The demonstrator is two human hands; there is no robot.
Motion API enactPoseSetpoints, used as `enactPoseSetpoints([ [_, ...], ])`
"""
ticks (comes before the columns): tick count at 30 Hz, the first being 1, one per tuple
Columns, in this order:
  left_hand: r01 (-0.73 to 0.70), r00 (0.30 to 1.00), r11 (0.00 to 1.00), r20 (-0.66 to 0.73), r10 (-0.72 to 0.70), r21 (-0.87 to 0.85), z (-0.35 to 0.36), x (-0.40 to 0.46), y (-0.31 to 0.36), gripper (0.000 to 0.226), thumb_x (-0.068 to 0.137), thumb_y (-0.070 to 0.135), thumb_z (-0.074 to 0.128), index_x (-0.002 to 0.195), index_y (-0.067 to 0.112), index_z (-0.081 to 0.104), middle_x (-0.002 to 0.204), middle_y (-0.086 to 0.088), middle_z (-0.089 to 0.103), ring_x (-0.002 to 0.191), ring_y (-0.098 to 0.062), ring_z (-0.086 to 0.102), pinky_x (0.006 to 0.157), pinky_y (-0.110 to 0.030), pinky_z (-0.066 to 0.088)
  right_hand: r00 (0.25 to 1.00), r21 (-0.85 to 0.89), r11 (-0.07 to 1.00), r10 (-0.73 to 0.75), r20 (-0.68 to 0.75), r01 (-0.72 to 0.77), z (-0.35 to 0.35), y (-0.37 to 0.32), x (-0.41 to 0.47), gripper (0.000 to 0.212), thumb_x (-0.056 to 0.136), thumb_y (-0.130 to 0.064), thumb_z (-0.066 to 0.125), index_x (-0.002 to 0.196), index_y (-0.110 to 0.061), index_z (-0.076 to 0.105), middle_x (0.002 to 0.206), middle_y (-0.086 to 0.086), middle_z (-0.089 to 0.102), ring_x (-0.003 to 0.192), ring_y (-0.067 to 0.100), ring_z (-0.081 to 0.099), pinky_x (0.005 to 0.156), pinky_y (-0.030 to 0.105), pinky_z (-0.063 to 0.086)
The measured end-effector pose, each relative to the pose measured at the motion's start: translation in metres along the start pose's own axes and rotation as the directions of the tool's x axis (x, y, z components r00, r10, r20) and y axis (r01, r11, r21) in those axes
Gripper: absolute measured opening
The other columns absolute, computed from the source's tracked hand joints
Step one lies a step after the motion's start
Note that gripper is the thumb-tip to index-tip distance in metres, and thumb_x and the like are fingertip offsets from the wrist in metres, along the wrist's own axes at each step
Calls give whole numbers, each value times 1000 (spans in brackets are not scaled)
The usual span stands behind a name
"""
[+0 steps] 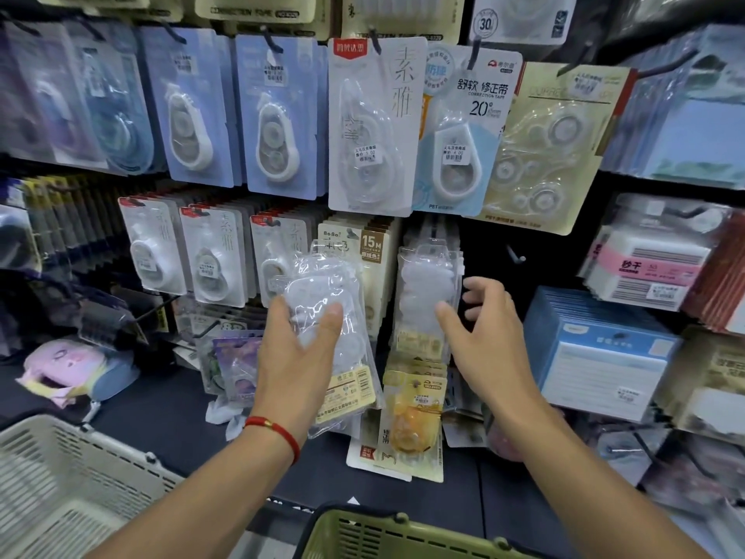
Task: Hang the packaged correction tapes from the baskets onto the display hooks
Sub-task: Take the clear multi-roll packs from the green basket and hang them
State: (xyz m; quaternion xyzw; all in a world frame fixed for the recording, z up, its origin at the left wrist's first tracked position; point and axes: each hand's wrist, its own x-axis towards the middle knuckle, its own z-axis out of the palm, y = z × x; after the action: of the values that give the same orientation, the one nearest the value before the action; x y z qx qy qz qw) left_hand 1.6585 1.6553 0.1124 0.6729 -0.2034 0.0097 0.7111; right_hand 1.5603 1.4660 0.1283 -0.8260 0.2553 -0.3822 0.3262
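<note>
My left hand (300, 344) grips a stack of clear blister-packed correction tapes (342, 349), held upright in front of the display wall. My right hand (485, 328) is spread with relaxed fingers and holds nothing, right beside a matching clear pack (429, 292) that hangs on the wall; whether the thumb touches that pack I cannot tell. A bare black hook (516, 256) sticks out just above and to the right of my right hand. Other correction tapes hang in rows above and to the left.
A beige basket (60, 470) stands at the lower left and an olive-green basket (395, 534) at the bottom centre. Yellow correction-tape packs (415, 413) hang below my hands. Blue and pink note-pad boxes (596, 349) crowd the shelves on the right.
</note>
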Motion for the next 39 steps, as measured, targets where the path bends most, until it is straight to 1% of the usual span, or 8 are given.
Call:
enactPoseSetpoints([
  [3, -1, 1000, 1000, 20, 1, 2, 1, -1, 0, 42, 86, 63, 74, 117, 38, 59, 118, 15, 71, 115, -10, 68, 104, -49, 55, 984, 96, 994, -69, 166, 54, 2, -10, -5, 20, 96, -43, 69, 112, -32, 65, 107, -12, 68, 93, 3, 64, 79, 17, 49],
  [7, 29, 998, 1000, 58, -29, 9, 6, -5, 0, 72, 69, 78, 78, 124, 37, 57, 126, 9, 71, 119, -16, 68, 101, -49, 57, 873, 179, 983, -111, 475, 28, 13, -24, -21, 45, 79, -71, 67, 101, -32, 68, 93, -4, 71, 81, 14, 69, 75, 41, 62],
  [12, 27, 998, 1000, 62, -26, -4, 7, -6, 2, 63, 65, 81, 76, 111, 43, 57, 116, 8, 74, 107, -16, 72, 93, -48, 61, 843, 230, 972, -155, 515, 38, 14, -25, -23, 30, 94, -49, 70, 103, -20, 69, 86, 5, 74, 72, 29, 74, 67, 54, 62],
  [16, 92, 993, 992, 76, -86, -90, 5, -3, 0, 36, 78, 64, 69, 107, 44, 59, 107, 8, 78, 100, -16, 76, 86, -43, 61, 892, 278, 961, -121, 435, -6, 10, -19, -21, 12, 100, -38, 66, 108, -29, 68, 101, -7, 78, 86, 14, 77, 65, 34, 59],
  [20, 113, 994, 992, 8, -112, -65, 3, 0, -3, 17, 98, 37, 66, 112, 37, 56, 106, 6, 74, 100, -16, 69, 79, -34, 50, 959, 293, 953, -12, 283, -75, 4, -13, -14, 25, 101, -39, 62, 103, -15, 63, 101, 13, 75, 95, 35, 73, 85, 60, 58],
  [31, 112, 994, 992, 20, -111, -57, 3, -1, 4, 41, 80, 47, 60, 120, 40, 53, 111, 7, 75, 104, -17, 69, 89, -43, 54, 979, 395, 911, 43, 199, -121, 2, -9, -15, 27, 102, -34, 64, 102, -7, 63, 81, 19, 66, 74, 42, 62, 74, 56, 54],
  [34, 107, 994, 993, 21, -107, -42, 1, -3, 5, 38, 83, 42, 58, 120, 42, 52, 111, 6, 75, 95, -15, 69, 81, -40, 54, 972, 340, 925, 98, 211, -168, 2, -6, -10, 32, 101, -41, 64, 94, -10, 62, 73, 3, 68, 66, 25, 64, 67, 46, 52],
  [39, 80, 997, 995, 9, -81, 52, 0, -5, 4, 38, 82, 38, 53, 118, 47, 48, 92, -5, 71, 66, -11, 57, 71, -42, 50, 993, -72, 995, 74, 96, -68, 0, 0, -10, 45, 99, -43, 64, 137, -21, 52, 127, -7, 54, 114, 13, 56, 97, 35, 49],
])
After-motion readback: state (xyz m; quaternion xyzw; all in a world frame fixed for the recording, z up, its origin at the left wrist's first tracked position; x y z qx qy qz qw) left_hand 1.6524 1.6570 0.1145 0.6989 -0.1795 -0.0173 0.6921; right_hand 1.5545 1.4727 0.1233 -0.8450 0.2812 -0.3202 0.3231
